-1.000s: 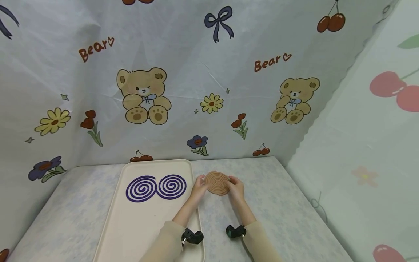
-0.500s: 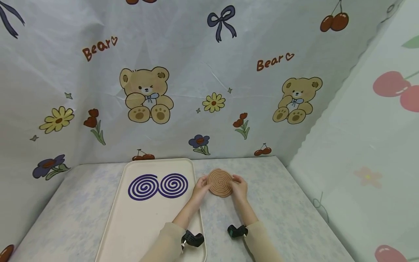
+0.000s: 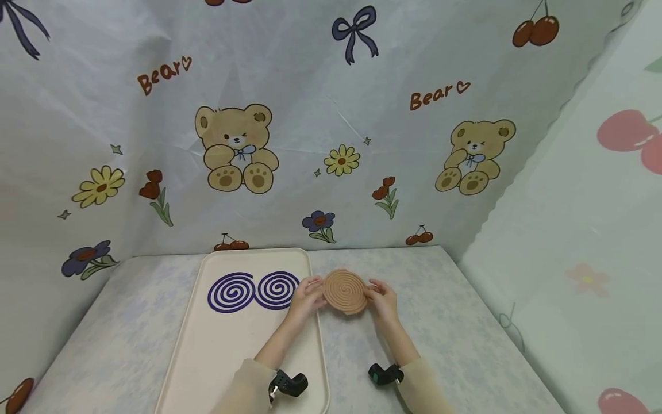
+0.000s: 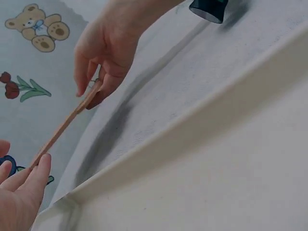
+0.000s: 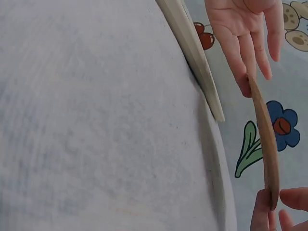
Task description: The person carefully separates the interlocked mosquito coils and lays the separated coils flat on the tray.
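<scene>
The left hand [image 3: 305,294], fingers nearly straight, and the right hand [image 3: 384,299] pinch opposite edges of a thin, round, spiral-ridged tan disc [image 3: 345,291] raised above the mottled table [image 3: 439,328]. To the left, purple coils [image 3: 233,293] lie on a smooth cream tray [image 3: 233,356], its right rim crossed by the left forearm [image 3: 279,345].

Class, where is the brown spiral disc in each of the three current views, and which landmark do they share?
Head: the brown spiral disc is below and slightly right of centre, spiral face showing.
Left wrist: the disc is at left, edge-on and slanting.
Right wrist: the disc is at right, edge-on and nearly vertical.
Shared landmark: the cream tray, at lower right in left wrist, a strip at the top in right wrist.
</scene>
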The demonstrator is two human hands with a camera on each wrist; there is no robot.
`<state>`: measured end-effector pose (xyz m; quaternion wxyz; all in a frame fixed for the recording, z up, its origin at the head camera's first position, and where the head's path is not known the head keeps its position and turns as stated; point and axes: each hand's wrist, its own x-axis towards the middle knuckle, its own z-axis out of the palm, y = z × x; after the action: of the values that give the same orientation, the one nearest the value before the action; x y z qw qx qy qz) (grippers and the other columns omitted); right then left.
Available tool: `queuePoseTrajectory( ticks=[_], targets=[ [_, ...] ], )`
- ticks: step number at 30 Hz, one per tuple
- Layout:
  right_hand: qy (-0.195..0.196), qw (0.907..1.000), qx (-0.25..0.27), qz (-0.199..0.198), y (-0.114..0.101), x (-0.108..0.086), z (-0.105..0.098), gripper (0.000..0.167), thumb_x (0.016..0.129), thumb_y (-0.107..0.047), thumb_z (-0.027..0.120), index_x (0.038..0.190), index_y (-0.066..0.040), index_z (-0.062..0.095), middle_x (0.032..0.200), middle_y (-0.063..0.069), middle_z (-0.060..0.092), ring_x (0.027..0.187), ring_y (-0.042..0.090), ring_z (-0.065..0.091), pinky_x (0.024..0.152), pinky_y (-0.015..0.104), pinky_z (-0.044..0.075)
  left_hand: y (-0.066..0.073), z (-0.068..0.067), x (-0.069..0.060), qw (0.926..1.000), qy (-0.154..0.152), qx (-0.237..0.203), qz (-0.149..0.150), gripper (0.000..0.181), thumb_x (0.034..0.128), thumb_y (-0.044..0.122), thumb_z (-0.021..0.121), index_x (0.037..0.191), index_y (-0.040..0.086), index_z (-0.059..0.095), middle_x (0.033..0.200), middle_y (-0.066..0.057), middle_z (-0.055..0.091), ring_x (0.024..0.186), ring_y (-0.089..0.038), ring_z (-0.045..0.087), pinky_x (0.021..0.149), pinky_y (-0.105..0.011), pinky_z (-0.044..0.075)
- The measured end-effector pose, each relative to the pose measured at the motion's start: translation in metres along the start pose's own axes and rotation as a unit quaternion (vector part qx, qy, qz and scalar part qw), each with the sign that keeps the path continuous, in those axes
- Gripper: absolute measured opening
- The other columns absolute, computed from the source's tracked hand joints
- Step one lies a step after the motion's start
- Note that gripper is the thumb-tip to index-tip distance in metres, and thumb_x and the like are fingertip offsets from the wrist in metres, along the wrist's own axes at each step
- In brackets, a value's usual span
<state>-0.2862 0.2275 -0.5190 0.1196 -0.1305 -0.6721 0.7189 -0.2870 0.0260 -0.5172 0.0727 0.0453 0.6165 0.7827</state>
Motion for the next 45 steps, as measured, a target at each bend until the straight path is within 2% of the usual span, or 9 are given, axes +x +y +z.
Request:
queuePoseTrajectory(
  ticks=[3, 8, 14, 17, 23, 29, 35, 42, 45],
  targets=[
    [-0.012, 0.9999, 0.003, 0.01, -0.008, -0.007, 0.007, 0.042, 0.083, 0.008, 0.061, 0.124, 0.014, 0.05, 0.088, 0.005, 0.06, 0.068, 0.004, 0.058, 0.059, 0.013, 0.052, 0.007, -0.011, -0.004, 0.9999, 0.006, -0.003, 0.015, 0.044, 0.0936, 0.004, 0.052, 0.134, -0.008, 0.04, 0.134, -0.032, 0.049, 0.093, -0.014, 0.066, 0.087, -0.043, 0.057],
    [-0.045, 0.9989, 0.008, 0.008, -0.015, -0.02, 0.017, 0.039, 0.082, 0.012, 0.061, 0.12, 0.011, 0.052, 0.09, 0.005, 0.059, 0.068, 0.006, 0.059, 0.06, 0.015, 0.054, 0.017, -0.027, -0.017, 0.9983, 0.019, 0.035, 0.043, 0.041, 0.0926, 0.004, 0.054, 0.131, -0.006, 0.044, 0.129, -0.031, 0.054, 0.09, -0.017, 0.069, 0.083, -0.045, 0.058],
    [-0.076, 0.997, 0.01, -0.007, -0.02, -0.037, 0.028, 0.037, 0.083, 0.01, 0.062, 0.119, 0.011, 0.053, 0.091, 0.006, 0.058, 0.07, 0.005, 0.062, 0.064, 0.016, 0.056, 0.028, -0.04, -0.035, 0.9918, 0.052, 0.095, 0.068, 0.038, 0.0882, 0.0, 0.059, 0.125, -0.003, 0.052, 0.125, -0.026, 0.059, 0.096, -0.024, 0.068, 0.077, -0.029, 0.06],
    [-0.092, 0.9955, 0.021, 0.003, -0.026, -0.045, 0.036, 0.038, 0.083, 0.009, 0.061, 0.12, 0.011, 0.052, 0.092, 0.005, 0.057, 0.071, 0.005, 0.062, 0.066, 0.016, 0.056, 0.035, -0.046, -0.045, 0.9907, 0.069, 0.092, 0.073, 0.036, 0.087, -0.003, 0.06, 0.122, -0.006, 0.054, 0.124, -0.026, 0.059, 0.098, -0.024, 0.067, 0.077, -0.023, 0.059],
    [-0.123, 0.9912, 0.041, 0.026, -0.044, -0.068, 0.051, 0.032, 0.083, 0.011, 0.059, 0.115, 0.01, 0.054, 0.093, 0.007, 0.056, 0.074, 0.009, 0.062, 0.068, 0.02, 0.059, 0.051, -0.061, -0.064, 0.9906, 0.093, 0.078, 0.062, 0.036, 0.0861, -0.005, 0.061, 0.122, -0.006, 0.055, 0.124, -0.025, 0.058, 0.091, -0.009, 0.065, 0.075, -0.02, 0.059],
    [-0.144, 0.9886, 0.04, 0.016, -0.042, -0.084, 0.062, 0.03, 0.083, 0.009, 0.06, 0.112, 0.01, 0.055, 0.092, 0.006, 0.056, 0.075, 0.01, 0.062, 0.067, 0.022, 0.059, 0.057, -0.08, -0.083, 0.9872, 0.109, 0.101, 0.056, 0.038, 0.0813, -0.01, 0.064, 0.119, -0.005, 0.057, 0.122, -0.024, 0.06, 0.09, -0.008, 0.064, 0.075, -0.022, 0.059],
    [-0.173, 0.984, 0.039, 0.019, -0.049, -0.096, 0.068, 0.027, 0.082, 0.008, 0.061, 0.109, 0.008, 0.056, 0.088, 0.005, 0.057, 0.074, 0.01, 0.063, 0.067, 0.024, 0.06, 0.062, -0.093, -0.102, 0.986, 0.111, 0.113, 0.051, 0.039, 0.0809, -0.003, 0.07, 0.117, -0.005, 0.058, 0.12, -0.024, 0.061, 0.089, 0.0, 0.065, 0.077, -0.018, 0.058],
    [-0.203, 0.9783, 0.032, 0.029, -0.053, -0.109, 0.073, 0.036, 0.082, 0.006, 0.061, 0.117, 0.01, 0.052, 0.088, 0.004, 0.057, 0.074, 0.009, 0.063, 0.067, 0.024, 0.059, 0.068, -0.105, -0.117, 0.9812, 0.126, 0.136, 0.053, 0.036, 0.0798, 0.003, 0.073, 0.113, -0.003, 0.061, 0.116, -0.018, 0.065, 0.089, 0.001, 0.065, 0.079, -0.015, 0.056],
    [-0.207, 0.9774, 0.036, 0.025, -0.053, -0.113, 0.076, 0.038, 0.082, 0.006, 0.061, 0.118, 0.011, 0.051, 0.089, 0.004, 0.058, 0.073, 0.009, 0.064, 0.067, 0.025, 0.059, 0.07, -0.107, -0.121, 0.9816, 0.136, 0.127, 0.043, 0.035, 0.0796, 0.002, 0.073, 0.112, -0.004, 0.061, 0.111, -0.013, 0.068, 0.087, -0.001, 0.065, 0.078, -0.016, 0.056]
  ],
)
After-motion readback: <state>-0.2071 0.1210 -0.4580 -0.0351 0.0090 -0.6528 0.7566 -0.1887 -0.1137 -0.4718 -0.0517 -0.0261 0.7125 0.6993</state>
